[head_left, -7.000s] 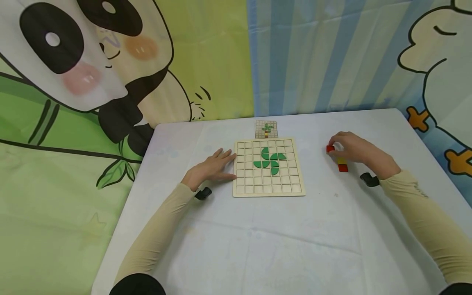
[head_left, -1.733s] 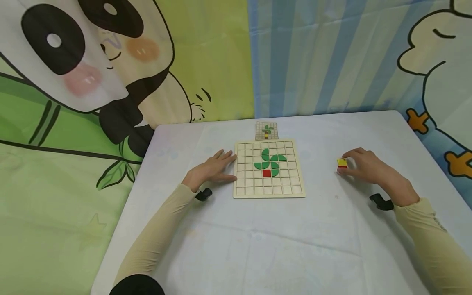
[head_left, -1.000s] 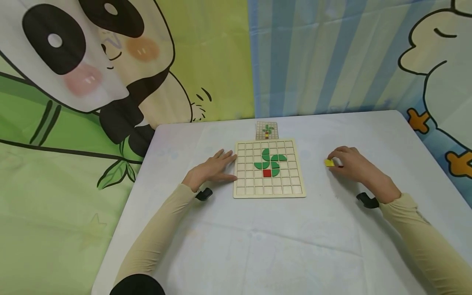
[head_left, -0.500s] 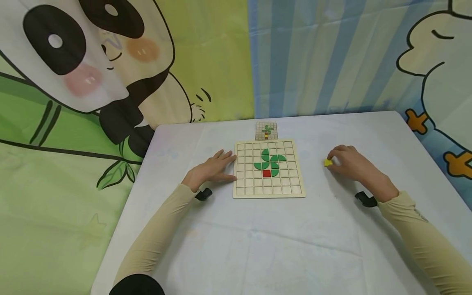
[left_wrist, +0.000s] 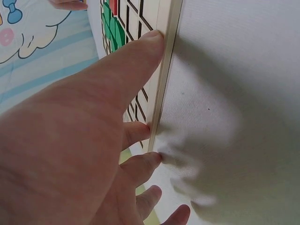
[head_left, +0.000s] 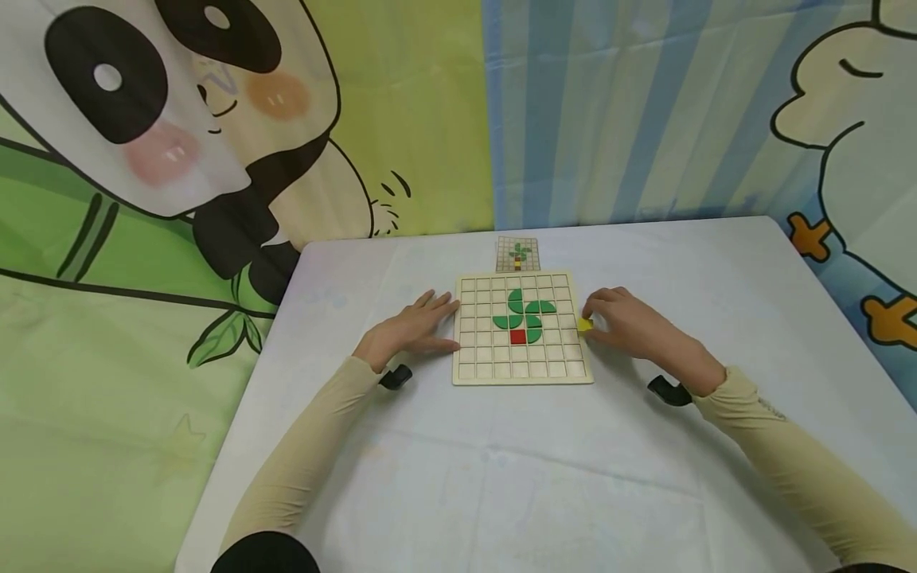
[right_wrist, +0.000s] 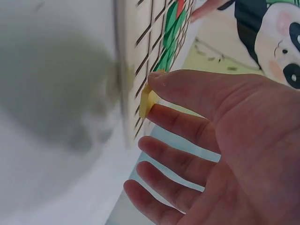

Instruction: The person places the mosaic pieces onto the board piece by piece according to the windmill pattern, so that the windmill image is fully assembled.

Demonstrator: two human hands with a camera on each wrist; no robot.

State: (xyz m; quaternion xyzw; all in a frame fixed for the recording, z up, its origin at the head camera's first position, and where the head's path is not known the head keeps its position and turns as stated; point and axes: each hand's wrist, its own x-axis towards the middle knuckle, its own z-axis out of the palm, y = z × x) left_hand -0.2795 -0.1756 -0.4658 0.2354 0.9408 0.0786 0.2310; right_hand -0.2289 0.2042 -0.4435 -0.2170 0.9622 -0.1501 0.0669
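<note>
My left hand (head_left: 408, 330) lies at the left edge of a wooden grid board (head_left: 487, 370), fingers spread, thumb and fingertips on its rim. In the left wrist view the thumb (left_wrist: 136, 54) reaches onto the board's border. My right hand (head_left: 626, 326) is at the board's right edge, pinching a yellow square tile (head_left: 585, 325) between thumb and index finger. The right wrist view shows this yellow tile (right_wrist: 147, 101) tilted close over the grid, the other fingers spread. Several green quarter-round tiles (head_left: 516, 301) form leaf shapes mid-board, and a red square tile (head_left: 518, 337) sits below them.
A small pattern card (head_left: 518, 255) lies just behind the board, printed with green leaves and a red and yellow stem. The white-covered table (head_left: 487, 469) meets a cartoon-printed cloth backdrop (head_left: 415, 119) at the back. Each wrist wears a black camera mount (head_left: 396, 376).
The red square tile has come onto the board since the earliest frame. My right hand took up the yellow tile at right and has carried it left to the board's edge. My left hand stays put.
</note>
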